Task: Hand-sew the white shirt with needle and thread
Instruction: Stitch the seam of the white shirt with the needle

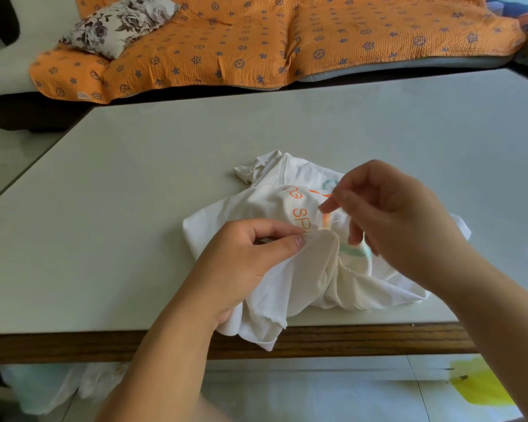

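Observation:
A white shirt [302,281] with orange lettering lies crumpled at the near edge of the table [165,178], one corner hanging over the edge. My left hand [244,263] pinches a raised fold of the shirt between thumb and fingers. My right hand [390,214] hovers just above that fold, thumb and forefinger pinched together. A faint pale thread [336,222] runs from those fingertips down to the fold. The needle itself is too small to make out.
A sofa with an orange patterned cover [256,41] and a floral cushion [119,24] stands behind the table. The table has a wooden front edge [73,345]. Below it lie white bags [49,388] and a yellow patch [482,388] on the tiled floor.

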Demonstrator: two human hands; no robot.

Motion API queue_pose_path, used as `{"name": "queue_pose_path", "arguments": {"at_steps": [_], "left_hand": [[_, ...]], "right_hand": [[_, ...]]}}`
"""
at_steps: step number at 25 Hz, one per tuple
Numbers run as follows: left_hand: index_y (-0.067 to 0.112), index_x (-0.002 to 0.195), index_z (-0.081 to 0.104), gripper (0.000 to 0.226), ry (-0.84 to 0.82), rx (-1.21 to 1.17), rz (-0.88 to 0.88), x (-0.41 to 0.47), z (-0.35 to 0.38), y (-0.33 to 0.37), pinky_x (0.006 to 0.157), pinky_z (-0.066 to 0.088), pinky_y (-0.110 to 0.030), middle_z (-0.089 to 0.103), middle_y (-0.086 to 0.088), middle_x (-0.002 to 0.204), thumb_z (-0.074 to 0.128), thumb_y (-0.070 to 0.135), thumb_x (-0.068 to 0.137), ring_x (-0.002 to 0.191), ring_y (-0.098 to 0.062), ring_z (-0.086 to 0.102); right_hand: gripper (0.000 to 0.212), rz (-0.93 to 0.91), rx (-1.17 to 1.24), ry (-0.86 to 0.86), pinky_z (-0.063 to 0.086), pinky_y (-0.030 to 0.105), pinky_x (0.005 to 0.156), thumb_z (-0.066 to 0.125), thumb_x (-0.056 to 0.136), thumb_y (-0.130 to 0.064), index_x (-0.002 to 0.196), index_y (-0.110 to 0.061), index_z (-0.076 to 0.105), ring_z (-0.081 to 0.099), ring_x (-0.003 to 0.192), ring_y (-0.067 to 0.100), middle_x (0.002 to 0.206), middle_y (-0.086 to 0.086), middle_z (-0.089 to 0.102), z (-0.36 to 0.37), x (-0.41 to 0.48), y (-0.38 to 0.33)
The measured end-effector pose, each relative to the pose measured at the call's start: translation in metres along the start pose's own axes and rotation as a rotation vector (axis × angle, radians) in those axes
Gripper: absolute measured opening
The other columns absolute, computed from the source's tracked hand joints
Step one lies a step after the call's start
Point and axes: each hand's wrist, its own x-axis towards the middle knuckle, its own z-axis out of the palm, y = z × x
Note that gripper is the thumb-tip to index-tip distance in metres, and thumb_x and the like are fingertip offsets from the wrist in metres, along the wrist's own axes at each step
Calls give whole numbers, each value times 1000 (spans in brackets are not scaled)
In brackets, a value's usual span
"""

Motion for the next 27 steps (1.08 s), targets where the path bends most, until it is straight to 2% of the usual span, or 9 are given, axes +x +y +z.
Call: {"name": "queue_pose_path", "arguments": {"at_steps": [3, 9, 12, 15, 19, 24, 27], "left_hand": [[32, 86, 79, 7, 17, 27, 27, -1, -3, 0, 97, 54, -40, 75, -4, 94, 75, 30, 80, 99, -23, 69], [29, 85, 79, 4, 43, 88, 46, -4, -5, 2, 92, 52, -53, 68, -24, 97, 76, 27, 83, 98, -42, 63], [33, 84, 78, 4, 63, 112, 65, -4, -4, 2, 90, 52, -53, 66, -26, 95, 78, 34, 80, 95, -43, 62], [34, 84, 78, 17, 71, 114, 80, -3, -3, 1, 90, 52, -56, 66, -27, 96, 73, 43, 70, 94, -44, 62], [34, 84, 78, 19, 75, 120, 82, -3, -3, 1, 90, 51, -54, 65, -28, 97, 72, 44, 69, 94, -44, 61], [31, 86, 78, 6, 60, 93, 69, -1, -6, -2, 93, 52, -56, 68, -24, 96, 78, 34, 80, 97, -42, 64], [30, 85, 79, 7, 37, 53, 63, 0, -6, -3, 95, 52, -54, 71, -20, 96, 80, 33, 79, 98, -38, 66]], "right_hand": [[15, -2, -172, -160, 42, 17, 48, 59, 92, -20, 81, -29, 62, 53, 39, 5, 59, -6, 69, 2, -8, -5], [22, 8, -153, -221, 47, 11, 57, 60, 89, -16, 84, -34, 72, 61, 44, 8, 54, -7, 68, -1, -10, -4], [23, 6, -193, -259, 47, 9, 58, 61, 89, -16, 82, -34, 72, 62, 46, 6, 55, -9, 69, -1, -11, -6], [24, 3, -211, -273, 46, 6, 58, 61, 89, -17, 80, -36, 72, 62, 46, 4, 55, -10, 69, -1, -11, -6], [24, -6, -197, -291, 49, 11, 58, 60, 89, -16, 81, -35, 72, 63, 46, 6, 56, -8, 69, -1, -10, -5], [23, -11, -162, -303, 50, 14, 60, 60, 91, -19, 80, -36, 71, 62, 46, 10, 56, -5, 69, -1, -10, -3], [22, -9, -155, -319, 49, 14, 60, 60, 91, -20, 81, -36, 71, 62, 47, 10, 57, -4, 69, -1, -9, -2]]}}
